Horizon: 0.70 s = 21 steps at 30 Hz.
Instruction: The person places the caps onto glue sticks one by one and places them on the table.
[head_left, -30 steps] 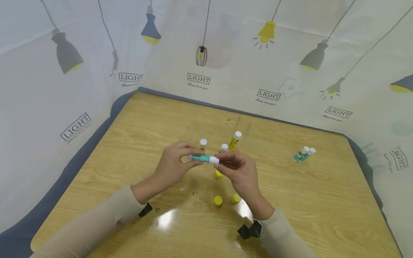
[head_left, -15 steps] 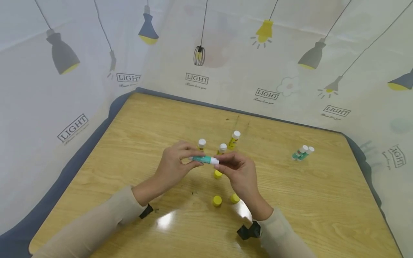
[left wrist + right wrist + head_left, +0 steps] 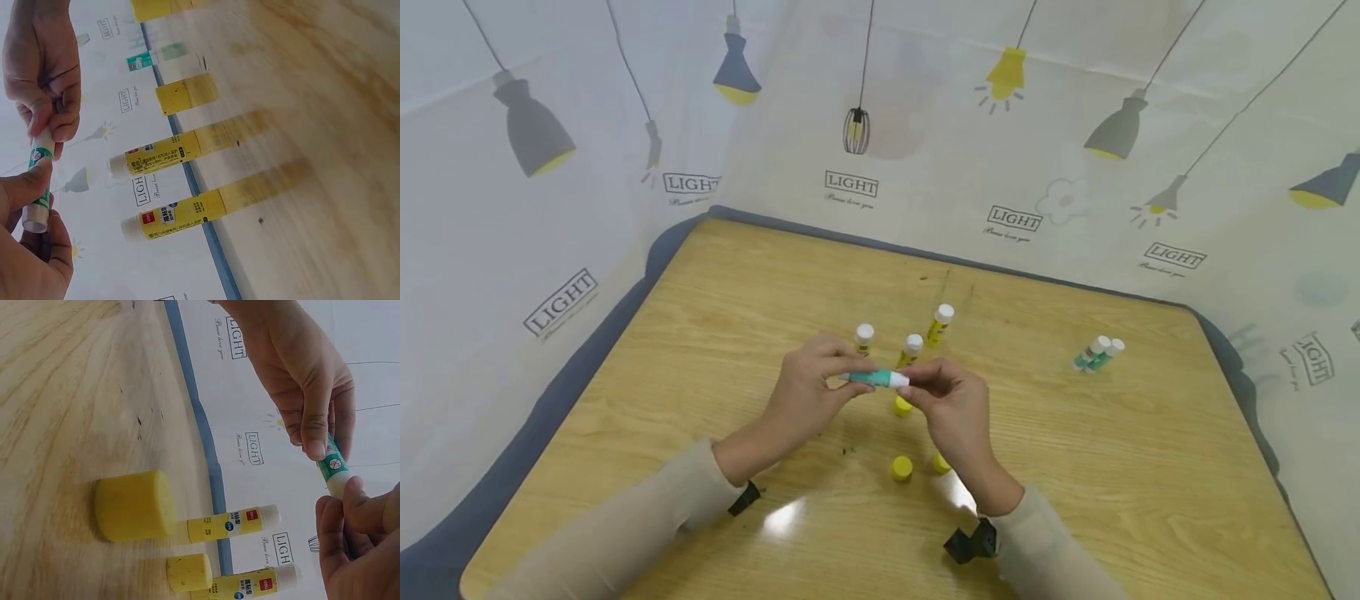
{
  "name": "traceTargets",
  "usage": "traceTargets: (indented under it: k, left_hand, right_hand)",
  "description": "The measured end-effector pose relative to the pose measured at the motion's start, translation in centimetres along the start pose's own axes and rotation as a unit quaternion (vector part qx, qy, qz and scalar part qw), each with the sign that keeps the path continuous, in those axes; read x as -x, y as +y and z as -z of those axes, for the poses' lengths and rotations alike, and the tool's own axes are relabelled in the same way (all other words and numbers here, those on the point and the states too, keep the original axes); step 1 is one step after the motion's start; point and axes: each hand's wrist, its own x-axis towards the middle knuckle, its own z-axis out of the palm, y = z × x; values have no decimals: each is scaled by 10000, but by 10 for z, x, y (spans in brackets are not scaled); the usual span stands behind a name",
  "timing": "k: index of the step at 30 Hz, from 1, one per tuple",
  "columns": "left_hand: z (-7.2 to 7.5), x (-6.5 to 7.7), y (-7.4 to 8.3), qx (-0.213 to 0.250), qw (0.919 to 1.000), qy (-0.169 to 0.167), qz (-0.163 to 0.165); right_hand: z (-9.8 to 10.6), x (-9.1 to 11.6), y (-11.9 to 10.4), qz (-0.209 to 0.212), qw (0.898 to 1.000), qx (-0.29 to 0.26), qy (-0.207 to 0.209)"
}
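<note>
A green glue stick with white ends is held level above the table, between both hands. My left hand pinches its green body with thumb and fingers. At the other end, my right hand pinches the white end piece between thumb and fingertips. The left wrist view shows the printed green label between the two grips. Behind the hands stand three yellow glue sticks with white tops: a left one, a middle one and a far one. The hands partly cover the nearer two.
Three yellow caps lie on the wooden table: one below the glue stick, another nearer me, and a third beside my right wrist. Two green glue sticks stand together at right. A lamp-printed curtain borders the table.
Both hands keep their grips on the green glue stick, which stays nearly level. The head view has shifted slightly, so the table and the things on it appear a little further left.
</note>
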Motion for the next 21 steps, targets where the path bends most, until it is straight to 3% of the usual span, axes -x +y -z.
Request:
traceTargets:
  k: [7, 10, 15, 17, 21]
  left_hand:
    - [-3, -3, 3, 42, 9998, -77, -157]
    - [-4, -5, 4, -12, 9998, -157, -141]
    - [2, -6, -1, -287, 9994, -162, 123]
    - [5, -7, -4, -361, 9988, -179, 265]
    - [10, -7, -10, -422, 9975, -212, 519]
  right_hand:
    - [13, 3, -2, 124, 9992, -146, -346]
    - [26, 3, -3, 185, 9994, -44, -283]
    - [66, -3, 9, 487, 9950, 859, 122]
    - [85, -6, 19, 656, 9844, 1613, 244]
    - [121, -14, 34, 823, 9469, 3093, 306]
